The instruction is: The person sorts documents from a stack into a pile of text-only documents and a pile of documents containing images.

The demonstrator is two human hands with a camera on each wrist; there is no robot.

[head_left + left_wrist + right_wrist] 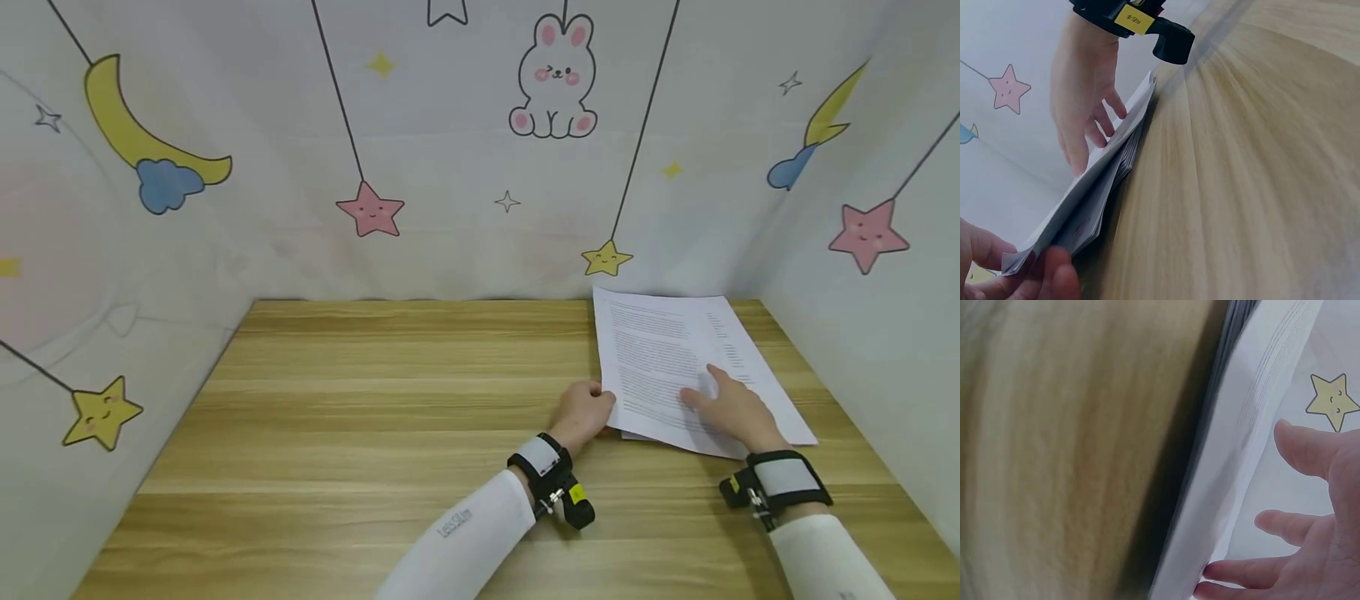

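Observation:
A printed paper sheet (648,342) lies on top of a stack of papers (1127,161) at the right rear of the table. My left hand (582,417) pinches the sheet's near left corner, thumb above and fingers below. In the left wrist view that corner is lifted, with a gap between it and the papers beneath. My right hand (738,412) is over the right part of the sheet, its fingers spread. Two of its fingertips (1213,570) touch the paper in the right wrist view, while the thumb stands away from it.
The wood-grain table (360,417) stretches to the left of the papers. A pale wall covering (465,167) with stars, a moon and a rabbit stands behind and at both sides. Each wrist wears a strap with a small black camera (577,504).

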